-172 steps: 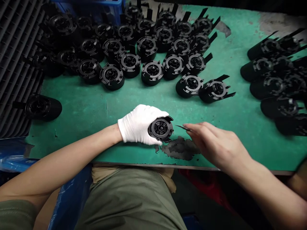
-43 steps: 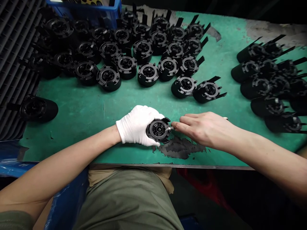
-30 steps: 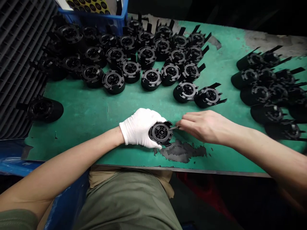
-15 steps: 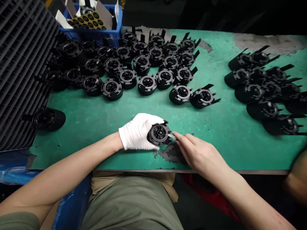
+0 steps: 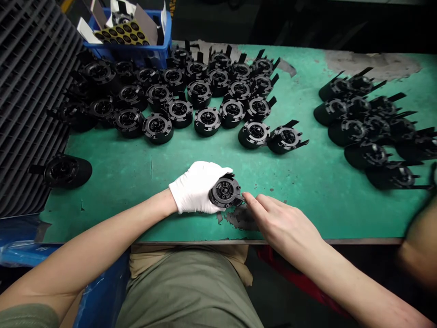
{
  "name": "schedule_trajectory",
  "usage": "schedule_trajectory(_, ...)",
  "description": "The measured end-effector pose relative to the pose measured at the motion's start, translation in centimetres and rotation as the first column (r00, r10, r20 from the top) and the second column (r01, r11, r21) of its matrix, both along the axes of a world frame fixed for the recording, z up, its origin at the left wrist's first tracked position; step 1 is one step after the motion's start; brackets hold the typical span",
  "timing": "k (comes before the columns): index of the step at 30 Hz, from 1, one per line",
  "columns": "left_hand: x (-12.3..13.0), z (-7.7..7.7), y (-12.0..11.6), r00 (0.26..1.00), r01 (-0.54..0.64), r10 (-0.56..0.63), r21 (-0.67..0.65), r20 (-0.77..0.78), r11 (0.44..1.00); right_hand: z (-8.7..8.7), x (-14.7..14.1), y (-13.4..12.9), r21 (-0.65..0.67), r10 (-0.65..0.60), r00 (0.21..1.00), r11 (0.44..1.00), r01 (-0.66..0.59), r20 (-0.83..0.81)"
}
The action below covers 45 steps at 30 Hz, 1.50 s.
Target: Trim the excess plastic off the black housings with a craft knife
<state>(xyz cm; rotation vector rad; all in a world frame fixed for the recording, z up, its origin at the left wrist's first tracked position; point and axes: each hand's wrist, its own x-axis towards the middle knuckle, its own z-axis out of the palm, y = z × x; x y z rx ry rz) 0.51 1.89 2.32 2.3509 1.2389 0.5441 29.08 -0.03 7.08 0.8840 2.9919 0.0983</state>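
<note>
Worn green tabletop (image 5: 307, 214) at a workbench. Black round plastic part (image 5: 224, 192) sat near the front edge, gripped in the white-gloved left hand (image 5: 196, 187), gloved fingers (image 5: 213, 172) curled over its rim. Bare right hand (image 5: 283, 223) was just beside it, fingers (image 5: 259, 202) pressed together, pinching a small metal blade (image 5: 239, 197) with its tip at the part's face. Rows of matching parts (image 5: 207, 121) stood at the far side; more (image 5: 348, 130) lay far right. One lone part (image 5: 63, 171) lay left by a dark ribbed rack (image 5: 34, 105). Blue crate (image 5: 152, 54) with a sticker sheet (image 5: 119, 34) sat far left. Co-worker's blurred arm (image 5: 418, 241) showed at the right edge.
</note>
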Motion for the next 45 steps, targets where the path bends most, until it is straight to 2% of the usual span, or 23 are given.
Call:
schedule_trajectory(7,-0.1,-0.2,-0.1,1.000,0.002,-0.002,0.013,-0.008,1.000,0.4,0.4,0.9,0.002,0.086,0.996,0.996,-0.086,-0.010)
schedule_trajectory(11,0.0,-0.1,0.0,1.000,0.015,-0.015,0.010,-0.004,1.000,0.5,0.5,2.2,-0.060,0.146,0.989,0.987,-0.146,0.003)
schedule_trajectory(15,-0.4,-0.5,-0.2,0.999,0.027,-0.028,0.024,0.038,0.999,-0.2,0.6,3.9,-0.144,0.203,0.977,0.967,-0.212,-0.071)
schedule_trajectory(17,-0.9,-0.8,-0.2,0.994,0.039,-0.046,0.066,0.103,0.997,-0.5,1.0,4.7,-0.186,0.162,0.976,0.964,-0.188,-0.144)
schedule_trajectory(19,-1.4,-1.0,0.0,0.979,0.085,-0.103,0.108,0.175,0.990,-0.5,1.5,5.1,-0.231,0.067,0.968,0.965,-0.124,-0.241)
schedule_trajectory(23,-1.2,-1.2,0.2,0.950,0.205,-0.221,0.091,0.220,0.975,0.0,2.5,3.7,-0.292,-0.159,0.893,0.956,0.032,-0.422)
schedule_trajectory(25,-0.4,-1.7,-0.2,0.958,0.145,-0.168,0.111,0.232,0.983,0.1,2.6,1.8,-0.285,-0.217,0.864,0.954,0.090,-0.455)
schedule_trajectory(27,0.6,-2.4,-1.1,0.969,-0.026,-0.012,0.153,0.246,0.988,-0.2,2.4,-0.3,-0.289,-0.254,0.853,0.949,0.129,-0.455)
schedule_trajectory(29,1.5,-2.9,-2.3,0.950,-0.218,0.179,0.133,0.257,0.967,-0.6,2.0,-2.1,-0.314,-0.299,0.847,0.934,0.167,-0.439)
schedule_trajectory(31,2.2,-3.0,-3.4,0.931,-0.298,0.263,0.108,0.254,0.948,-1.1,1.5,-3.4,-0.346,-0.341,0.847,0.916,0.202,-0.408)
schedule_trajectory(38,2.6,-1.3,-4.4,0.945,-0.316,0.306,0.079,0.113,0.946,-1.5,-0.3,-5.7,-0.399,-0.419,0.827,0.878,0.264,-0.375)
schedule_trajectory(42,3.0,-1.2,-4.3,0.948,-0.307,0.302,0.043,0.103,0.951,-1.2,-0.7,-5.5,-0.325,-0.433,0.809,0.891,0.318,-0.396)
schedule_trajectory(45,3.3,-0.9,-4.3,0.945,-0.315,0.317,-0.028,0.081,0.949,-0.9,-0.9,-5.4,-0.263,-0.385,0.863,0.914,0.309,-0.326)
